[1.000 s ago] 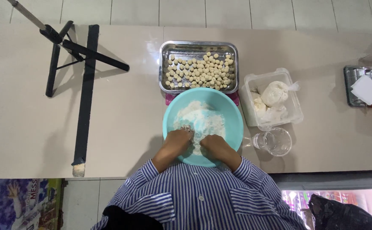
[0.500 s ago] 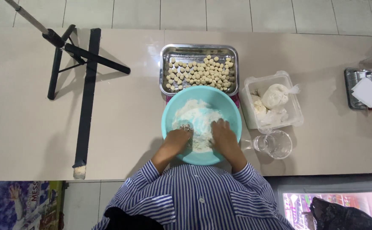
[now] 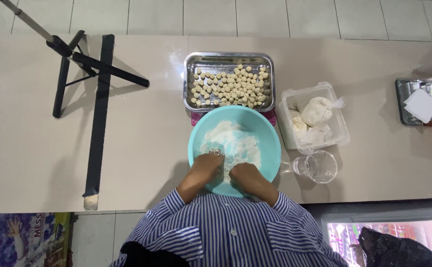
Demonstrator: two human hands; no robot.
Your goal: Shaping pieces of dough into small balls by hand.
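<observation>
Tray [image 3: 190,79] already full of balls [image 3: 228,86]; both hands, left [image 3: 207,164] and right [image 3: 243,174], fingers curled, grip unclear, in bowl [image 3: 270,143] flour [image 3: 236,143].

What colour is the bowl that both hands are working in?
The bowl is turquoise, dusted inside with white flour; the head view shows it clearly.

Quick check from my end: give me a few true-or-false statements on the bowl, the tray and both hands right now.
1. Both hands are inside the turquoise bowl. True: left hand, right hand.
2. The bowl holds white flour. True.
3. The metal tray is empty. False: it holds many small dough balls.
4. The clear cup stands left of the bowl. False: it stands to its right.
</observation>
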